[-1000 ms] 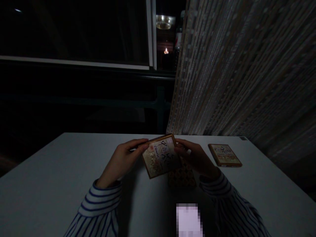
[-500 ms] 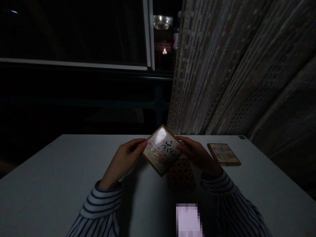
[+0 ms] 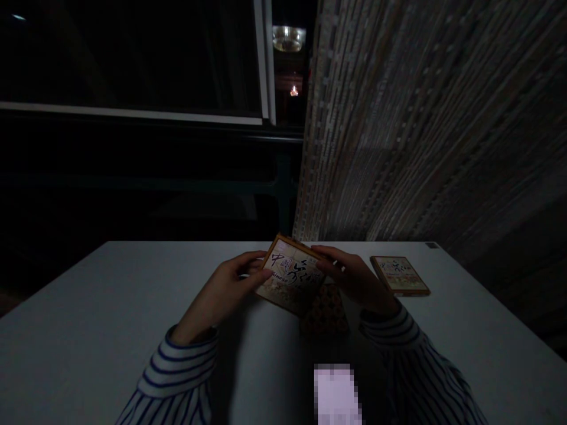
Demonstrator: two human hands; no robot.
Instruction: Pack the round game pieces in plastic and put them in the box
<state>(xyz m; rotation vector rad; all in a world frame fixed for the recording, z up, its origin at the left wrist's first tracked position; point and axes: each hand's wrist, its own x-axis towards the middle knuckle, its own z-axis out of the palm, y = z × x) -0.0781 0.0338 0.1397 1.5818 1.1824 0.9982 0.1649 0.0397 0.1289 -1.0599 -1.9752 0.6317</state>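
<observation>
Both my hands hold a flat square box (image 3: 290, 276) with an orange rim and black calligraphy on a pale printed top. My left hand (image 3: 225, 289) pinches its left edge with closed fingers. My right hand (image 3: 349, 277) grips its right edge. The box is tilted, raised a little above the white table (image 3: 110, 319). Beneath it on the table lies a dark patterned square piece (image 3: 325, 313), partly covered by the box. Both sleeves are white with blue stripes.
A second box (image 3: 398, 274) with the same print lies flat on the table to the right, near the far edge. A woven curtain (image 3: 420, 130) hangs behind the table on the right. A dark window with a white frame (image 3: 133, 112) fills the left background.
The box has turned in my hands between frames, its top corner swinging left, and it now sits lower and flatter. My hands stayed on its two edges.
</observation>
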